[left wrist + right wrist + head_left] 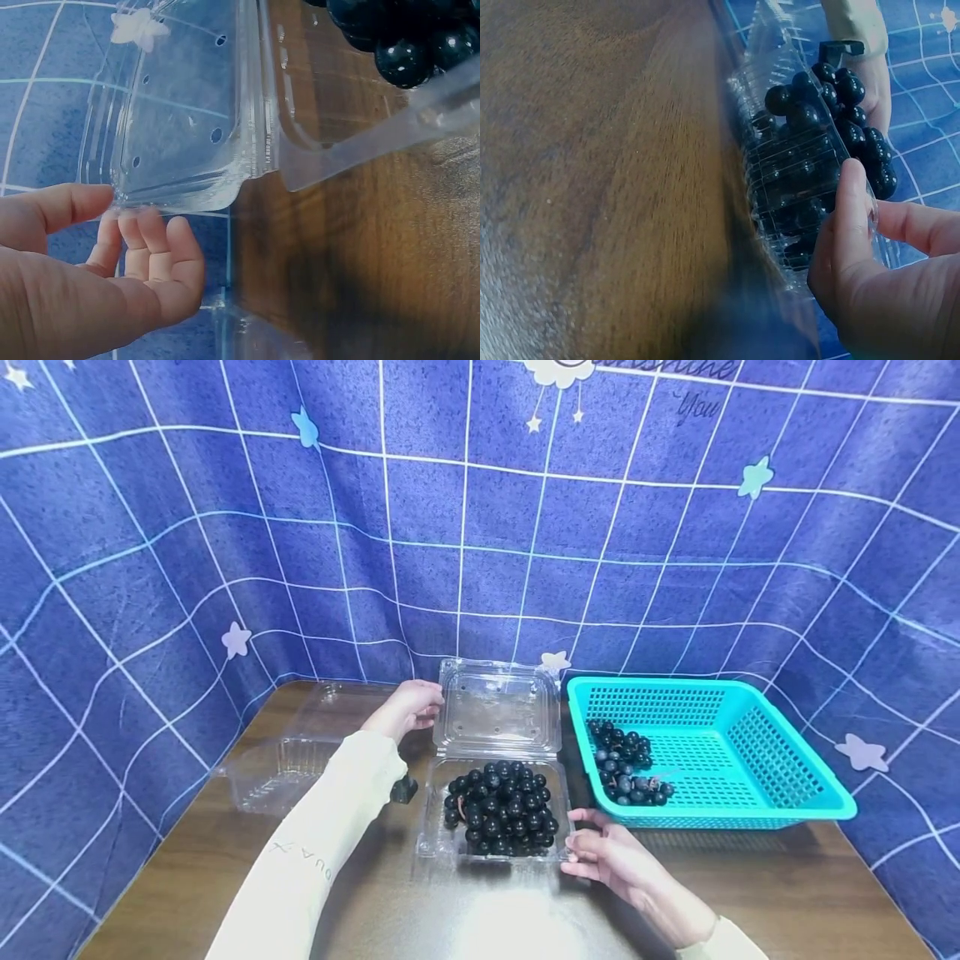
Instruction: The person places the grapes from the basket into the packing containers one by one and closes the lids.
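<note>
A clear plastic clamshell box (427, 827) lies with its lid (495, 706) raised at the back, a bunch of dark grapes (502, 810) filling its base. My left hand (412, 706) pinches the lid's left edge; in the left wrist view the thumb (82, 202) and curled fingers (154, 244) meet at the lid's corner. On the other side, my right hand (611, 856) grips the base's right wall near the front corner. The right wrist view shows the thumb and fingers (851, 202) at the rim, with grapes (802, 172) behind the ribbed wall.
A turquoise plastic basket (802, 806) stands to the right, with more dark grapes (626, 764) in its left side. Another open clear clamshell (258, 777) sits at the left, partly behind the left sleeve (315, 852). A blue grid-patterned curtain (480, 527) hangs behind the wooden table (390, 902).
</note>
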Demonstrator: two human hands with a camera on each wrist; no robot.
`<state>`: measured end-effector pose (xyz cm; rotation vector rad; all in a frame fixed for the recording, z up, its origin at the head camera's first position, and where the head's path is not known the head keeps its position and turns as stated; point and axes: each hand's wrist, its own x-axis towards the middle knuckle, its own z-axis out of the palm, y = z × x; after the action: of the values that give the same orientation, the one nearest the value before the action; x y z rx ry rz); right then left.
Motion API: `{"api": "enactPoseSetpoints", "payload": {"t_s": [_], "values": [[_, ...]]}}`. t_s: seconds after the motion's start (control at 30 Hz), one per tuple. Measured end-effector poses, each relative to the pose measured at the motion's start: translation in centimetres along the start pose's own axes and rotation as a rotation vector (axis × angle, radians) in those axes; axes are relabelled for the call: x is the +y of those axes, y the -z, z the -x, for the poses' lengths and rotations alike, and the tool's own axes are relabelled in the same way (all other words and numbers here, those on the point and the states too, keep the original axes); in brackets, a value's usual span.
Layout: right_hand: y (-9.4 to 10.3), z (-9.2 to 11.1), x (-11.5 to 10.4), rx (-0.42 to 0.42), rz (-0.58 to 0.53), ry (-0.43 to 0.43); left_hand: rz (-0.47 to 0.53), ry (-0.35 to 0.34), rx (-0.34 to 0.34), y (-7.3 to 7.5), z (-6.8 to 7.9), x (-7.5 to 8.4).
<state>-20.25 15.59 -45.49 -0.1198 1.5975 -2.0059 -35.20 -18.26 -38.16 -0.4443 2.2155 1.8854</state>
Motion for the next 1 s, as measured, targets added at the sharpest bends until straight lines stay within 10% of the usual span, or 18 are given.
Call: {"api": "enactPoseSetpoints", "payload": {"t_s": [1.0], "values": [[-0.3, 0.1, -0.3, -0.006, -0.018, -0.001, -0.032, -0.183, 0.040, 0.6, 3.6, 4.0]]}}
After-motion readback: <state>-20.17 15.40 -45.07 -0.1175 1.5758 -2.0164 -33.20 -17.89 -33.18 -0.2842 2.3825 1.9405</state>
